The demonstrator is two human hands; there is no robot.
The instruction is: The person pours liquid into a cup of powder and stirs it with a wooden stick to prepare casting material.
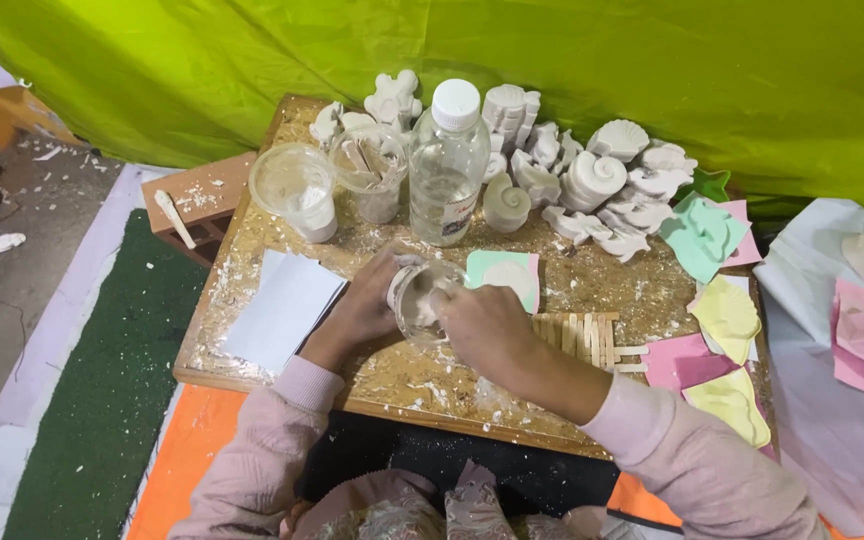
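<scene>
The left hand [367, 310] was wrapped around the side of a small clear cup [422, 300], holding it steady near the front middle of the speckled wooden board [592, 290], just left of a green mould [507, 275] and a row of flat wooden sticks [587, 340]. The right hand [487, 325] was curled over the cup's mouth with its fingers bent in; whether it pinched a stick or spoon could not be told, as the knuckles hid the fingertips. Judging by the white paste inside, this looked like the mixing step, and a next move would call for keeping the cup braced so nothing slopped onto the white paper [287, 305] beside it. The cup seemed tipped slightly, its mouth facing up and a little toward the person, its long axis close to upright. Behind it stood a capped clear bottle [447, 165], two larger plastic cups [297, 185], and a heap of white shell casts [592, 180].
</scene>
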